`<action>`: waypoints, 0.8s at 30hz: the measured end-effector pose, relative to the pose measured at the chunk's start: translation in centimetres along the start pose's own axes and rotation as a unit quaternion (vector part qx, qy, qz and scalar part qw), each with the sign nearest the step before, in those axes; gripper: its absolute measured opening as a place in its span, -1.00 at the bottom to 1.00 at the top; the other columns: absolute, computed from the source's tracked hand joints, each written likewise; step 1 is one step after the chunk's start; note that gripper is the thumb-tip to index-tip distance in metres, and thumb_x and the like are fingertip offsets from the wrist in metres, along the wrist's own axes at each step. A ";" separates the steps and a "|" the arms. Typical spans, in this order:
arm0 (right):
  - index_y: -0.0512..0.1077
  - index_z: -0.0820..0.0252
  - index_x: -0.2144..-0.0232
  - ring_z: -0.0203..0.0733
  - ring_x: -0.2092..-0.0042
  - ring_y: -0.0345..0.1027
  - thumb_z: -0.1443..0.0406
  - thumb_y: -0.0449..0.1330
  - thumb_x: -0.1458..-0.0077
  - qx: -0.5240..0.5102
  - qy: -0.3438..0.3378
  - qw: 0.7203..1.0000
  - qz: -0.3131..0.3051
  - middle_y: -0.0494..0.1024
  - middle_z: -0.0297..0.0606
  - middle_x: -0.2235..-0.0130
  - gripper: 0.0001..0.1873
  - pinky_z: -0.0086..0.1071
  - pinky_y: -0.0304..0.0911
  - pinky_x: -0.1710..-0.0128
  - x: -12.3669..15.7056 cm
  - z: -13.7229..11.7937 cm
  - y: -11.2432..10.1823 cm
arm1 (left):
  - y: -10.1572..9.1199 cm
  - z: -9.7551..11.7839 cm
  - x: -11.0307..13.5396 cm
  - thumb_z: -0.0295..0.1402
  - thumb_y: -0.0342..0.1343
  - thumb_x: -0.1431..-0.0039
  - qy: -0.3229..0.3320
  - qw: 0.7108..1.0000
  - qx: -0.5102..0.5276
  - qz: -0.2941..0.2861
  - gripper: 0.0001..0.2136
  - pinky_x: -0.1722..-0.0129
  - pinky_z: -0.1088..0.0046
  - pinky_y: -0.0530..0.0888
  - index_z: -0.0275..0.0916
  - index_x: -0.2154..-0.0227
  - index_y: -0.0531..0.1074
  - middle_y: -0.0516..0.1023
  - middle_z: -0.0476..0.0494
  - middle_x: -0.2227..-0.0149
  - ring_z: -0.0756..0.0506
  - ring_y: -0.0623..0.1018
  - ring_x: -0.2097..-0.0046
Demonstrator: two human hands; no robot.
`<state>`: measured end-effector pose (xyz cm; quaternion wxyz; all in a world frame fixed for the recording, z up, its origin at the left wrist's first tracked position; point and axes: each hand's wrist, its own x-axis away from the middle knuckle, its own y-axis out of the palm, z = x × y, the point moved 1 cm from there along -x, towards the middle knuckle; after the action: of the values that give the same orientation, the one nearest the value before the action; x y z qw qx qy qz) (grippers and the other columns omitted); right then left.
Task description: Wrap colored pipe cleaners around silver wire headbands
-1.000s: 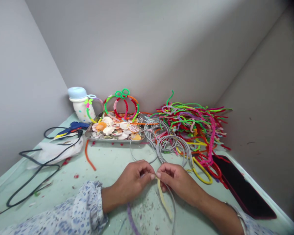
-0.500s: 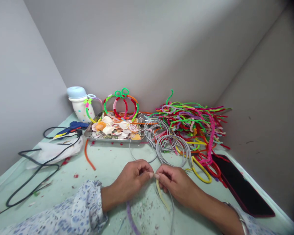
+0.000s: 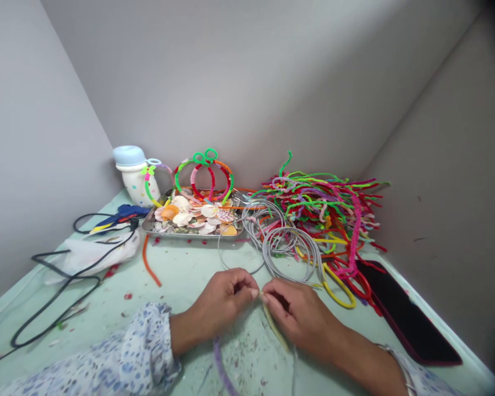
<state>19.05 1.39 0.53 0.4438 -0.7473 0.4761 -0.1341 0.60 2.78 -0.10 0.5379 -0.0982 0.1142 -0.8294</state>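
Observation:
Both hands meet low in the middle of the pale green table (image 3: 181,272). My left hand (image 3: 226,302) pinches a thin grey wire hoop (image 3: 235,261) that loops away toward the tray. My right hand (image 3: 299,313) pinches the top end of a pale yellow pipe cleaner (image 3: 275,327), held against that same wire; the rest of it trails down toward me. The fingertips of the two hands almost touch. A purple pipe cleaner (image 3: 221,368) lies under my left wrist.
A metal tray (image 3: 152,228) of seashells sits behind, with pipe-cleaner hoops (image 3: 208,173) and a white bottle (image 3: 134,176). Grey wire rings (image 3: 289,247) and a heap of coloured pipe cleaners (image 3: 325,209) lie right. A glue gun (image 3: 121,214) with black cable lies left, a dark phone (image 3: 404,313) right.
My right hand has turned slightly at the pinch, and the yellow pipe cleaner's free end has swung a little. The hands otherwise stay in place.

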 end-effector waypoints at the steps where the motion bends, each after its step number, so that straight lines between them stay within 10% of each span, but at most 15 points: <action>1: 0.37 0.19 0.37 -0.29 0.42 0.30 0.35 0.02 -0.19 0.001 -0.006 1.000 0.001 0.45 -0.33 0.45 -0.86 -0.44 0.11 0.41 0.0 0.0 -0.1 | 0.0 0.0 0.0 -0.36 0.06 -0.12 0.000 1.000 0.003 0.000 -0.86 0.46 0.53 0.21 -0.33 0.39 0.46 0.38 0.00 0.51 0.02 0.31 0.44; 13: 0.34 0.22 0.43 -0.25 0.45 0.29 0.36 0.01 -0.17 0.079 -0.032 0.996 0.009 0.43 -0.28 0.47 -0.84 -0.39 0.07 0.43 0.2 -0.3 -0.1 | 0.1 0.4 0.4 -0.36 0.08 -0.11 -0.003 1.000 0.009 -0.005 -0.86 0.48 0.53 0.20 -0.34 0.40 0.46 0.35 0.02 0.53 0.03 0.29 0.46; 24: 0.45 0.18 0.29 -0.33 0.47 0.27 0.16 0.08 -0.18 -0.334 0.199 0.921 -0.004 0.44 -0.37 0.45 -0.76 -0.47 0.17 0.47 -1.2 1.5 -0.4 | -0.3 -0.5 -0.3 -0.27 0.08 -0.18 0.014 0.994 0.106 0.027 -0.83 0.54 0.55 0.08 -0.29 0.37 0.37 0.16 0.12 0.58 0.07 0.14 0.52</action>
<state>19.59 3.27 0.22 0.0645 -0.8119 0.5688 -0.1146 0.31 3.17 -0.49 0.5662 -0.0262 0.0360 -0.8230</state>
